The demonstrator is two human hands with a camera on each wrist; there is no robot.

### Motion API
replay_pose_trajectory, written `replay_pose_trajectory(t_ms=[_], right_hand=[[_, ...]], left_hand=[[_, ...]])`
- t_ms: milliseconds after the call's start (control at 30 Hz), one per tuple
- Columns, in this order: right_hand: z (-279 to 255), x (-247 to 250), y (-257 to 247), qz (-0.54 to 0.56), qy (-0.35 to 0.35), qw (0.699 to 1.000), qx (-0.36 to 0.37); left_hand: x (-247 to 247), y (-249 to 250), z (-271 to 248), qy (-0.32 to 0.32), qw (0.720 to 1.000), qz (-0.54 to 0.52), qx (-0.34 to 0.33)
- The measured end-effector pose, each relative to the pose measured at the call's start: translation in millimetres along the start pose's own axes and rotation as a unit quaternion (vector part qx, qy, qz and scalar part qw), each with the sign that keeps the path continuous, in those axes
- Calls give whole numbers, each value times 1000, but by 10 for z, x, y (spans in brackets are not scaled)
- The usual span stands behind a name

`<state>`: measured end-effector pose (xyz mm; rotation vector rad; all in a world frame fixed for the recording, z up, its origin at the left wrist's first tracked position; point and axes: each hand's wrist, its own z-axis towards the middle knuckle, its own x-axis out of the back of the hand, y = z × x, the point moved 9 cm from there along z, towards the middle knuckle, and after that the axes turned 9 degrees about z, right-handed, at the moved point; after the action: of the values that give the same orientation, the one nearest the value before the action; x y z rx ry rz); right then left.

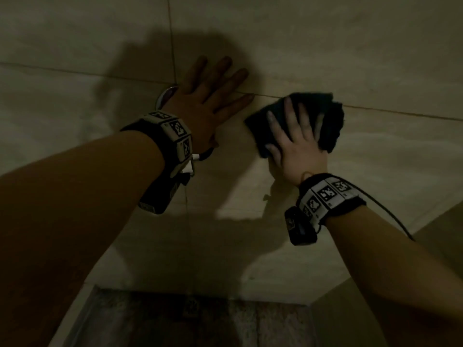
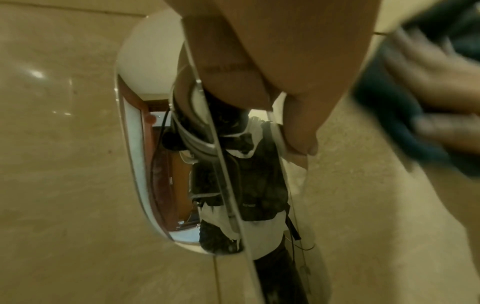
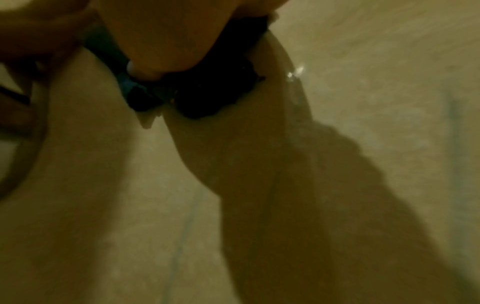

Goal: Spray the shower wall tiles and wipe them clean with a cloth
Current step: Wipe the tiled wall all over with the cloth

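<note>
Beige shower wall tiles (image 1: 325, 46) with thin grout lines fill the head view. My right hand (image 1: 295, 136) lies flat, fingers spread and straight, pressing a dark folded cloth (image 1: 330, 121) against the wall just below a horizontal grout line. The right wrist view shows the cloth (image 3: 215, 92) bunched under my palm, against the tile (image 3: 389, 61). Just left of the cloth, my left hand (image 1: 213, 101) rests flat on the wall with spread fingers and holds nothing. In the left wrist view the cloth (image 2: 389, 127) is a blur at the right.
A round chrome wall fitting (image 1: 164, 96) sits behind my left wrist; in the left wrist view its rim (image 2: 135, 164) frames a reflection of a person and a doorway. A dark speckled floor (image 1: 175, 321) lies below. A side wall (image 1: 438, 246) meets the tiles at the right.
</note>
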<state>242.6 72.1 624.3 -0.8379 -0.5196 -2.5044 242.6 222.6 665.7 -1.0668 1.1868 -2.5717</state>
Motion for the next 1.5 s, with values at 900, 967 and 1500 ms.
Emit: replay_pose_trajectory(t_ms=[900, 967, 1500], right_hand=[[498, 123, -269, -11, 35, 999, 2], [431, 78, -271, -17, 17, 1000, 8], [-226, -192, -125, -22, -82, 986, 143]], left_hand=[[-112, -169, -402, -19, 987, -99, 124], [-41, -162, -374, -8, 988, -90, 125], [174, 379, -42, -12, 989, -105, 107]])
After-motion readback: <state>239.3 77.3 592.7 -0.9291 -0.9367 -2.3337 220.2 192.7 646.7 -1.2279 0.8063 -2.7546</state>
